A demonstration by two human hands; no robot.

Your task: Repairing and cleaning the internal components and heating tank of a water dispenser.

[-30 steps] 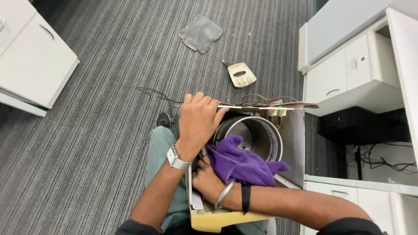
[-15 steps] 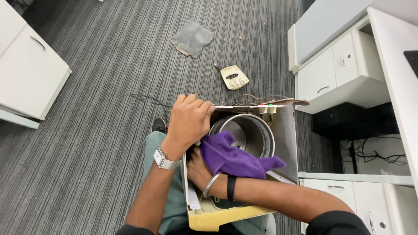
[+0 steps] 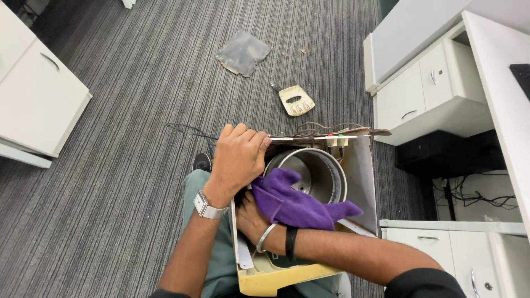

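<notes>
An opened yellowish appliance casing [image 3: 276, 278] rests on my lap, with a round steel drum [image 3: 317, 171] and loose wires [image 3: 326, 129] exposed inside. My left hand [image 3: 237, 160], with a silver watch on its wrist, grips the casing's upper left edge. My right hand [image 3: 251, 218] reaches inside the casing, holding a purple cloth [image 3: 298, 204] against the drum's rim; its fingers are mostly hidden by the cloth. A bangle and a black band sit on that wrist.
On the grey striped carpet lie a beige plastic panel [image 3: 296, 101], a flat grey sheet [image 3: 243, 53] and a thin black cable [image 3: 185, 131]. White cabinets stand at left [image 3: 38, 105] and right [image 3: 419, 94]. Cables hang under the desk [image 3: 469, 193].
The view shifted slightly. My right hand has moved the purple cloth a little along the drum's rim. My left hand keeps its grip on the casing edge.
</notes>
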